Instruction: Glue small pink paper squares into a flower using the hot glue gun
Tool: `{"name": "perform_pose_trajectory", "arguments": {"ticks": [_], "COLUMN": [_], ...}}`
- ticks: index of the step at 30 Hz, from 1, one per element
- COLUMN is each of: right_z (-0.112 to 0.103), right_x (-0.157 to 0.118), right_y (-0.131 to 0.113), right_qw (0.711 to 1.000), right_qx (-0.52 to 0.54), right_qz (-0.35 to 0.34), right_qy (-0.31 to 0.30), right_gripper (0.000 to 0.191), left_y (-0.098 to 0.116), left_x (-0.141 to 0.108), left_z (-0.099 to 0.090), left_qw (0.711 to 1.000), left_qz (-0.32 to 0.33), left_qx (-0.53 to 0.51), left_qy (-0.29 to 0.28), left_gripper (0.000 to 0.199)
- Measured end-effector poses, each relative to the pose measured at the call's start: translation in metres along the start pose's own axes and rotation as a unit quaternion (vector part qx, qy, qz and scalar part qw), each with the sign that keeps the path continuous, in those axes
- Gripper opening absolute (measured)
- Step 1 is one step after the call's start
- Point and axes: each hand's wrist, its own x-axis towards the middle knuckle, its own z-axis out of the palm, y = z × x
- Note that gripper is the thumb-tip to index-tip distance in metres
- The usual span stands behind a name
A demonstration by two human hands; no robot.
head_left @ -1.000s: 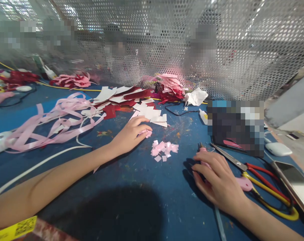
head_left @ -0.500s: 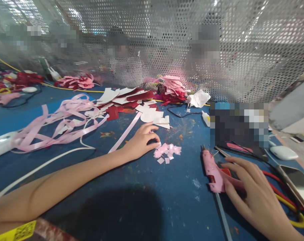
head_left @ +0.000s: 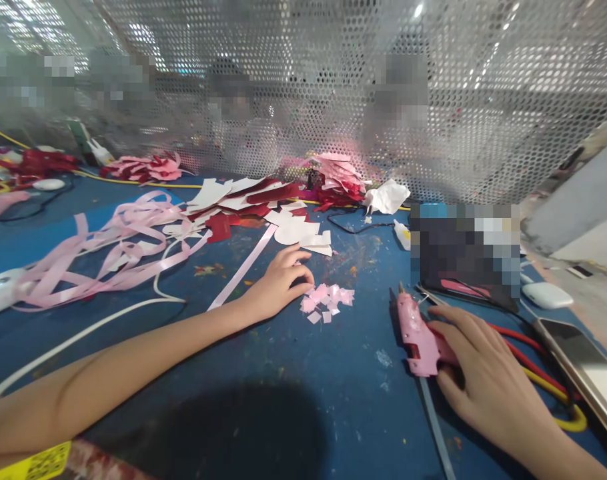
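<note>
My left hand [head_left: 285,279] rests at the left edge of a small heap of pink ribbon squares [head_left: 328,297], its fingers curled; whatever lies between the fingertips is too small to name. On the right, my right hand [head_left: 483,373] is wrapped round the handle of a pink glue gun [head_left: 417,337], which lies on the blue table [head_left: 363,420] with its nozzle pointing away and a grey glue stick [head_left: 436,427] sticking out of its back. A strip of pink ribbon [head_left: 243,265] runs behind my left wrist.
Tangled pink ribbon [head_left: 128,247] and a white cable [head_left: 83,330] lie left. White and red pieces [head_left: 243,200] are piled at the back, before a perforated metal screen [head_left: 303,100] with blurred people behind. A glue bottle [head_left: 402,235] and phone [head_left: 578,367] are on the right.
My right hand has closed round the glue gun's handle, where its fingers were spread above it before. The whole view has shifted slightly; my left hand stays by the squares.
</note>
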Motion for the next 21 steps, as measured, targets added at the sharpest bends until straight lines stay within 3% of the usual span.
{"name": "perform_pose_trajectory", "arguments": {"ticks": [7, 10, 12, 16, 21], "right_z": [0.001, 0.003, 0.002, -0.003, -0.008], "right_x": [-0.005, -0.006, -0.004, 0.003, 0.004], "right_y": [0.004, 0.005, 0.006, 0.006, 0.005], "right_qw": [1.000, 0.998, 0.995, 0.986, 0.976], "right_qx": [0.013, 0.039, 0.061, 0.101, 0.139], "right_qz": [0.014, -0.006, -0.033, -0.061, -0.062], "right_qy": [0.019, 0.046, 0.071, 0.117, 0.153], "right_gripper": [0.033, 0.028, 0.026, 0.026, 0.020], "left_y": [0.013, 0.030, 0.043, 0.066, 0.075], "left_x": [-0.009, -0.016, -0.018, -0.006, 0.013], "left_z": [-0.001, 0.000, 0.004, 0.017, 0.030], "left_qw": [0.990, 0.984, 0.973, 0.926, 0.878], "left_qz": [0.066, 0.054, 0.044, 0.005, -0.061], "left_qx": [-0.071, -0.154, -0.225, -0.378, -0.474], "left_qy": [0.098, 0.075, 0.030, -0.023, -0.035], "left_gripper": [0.011, 0.010, 0.011, 0.009, 0.014]}}
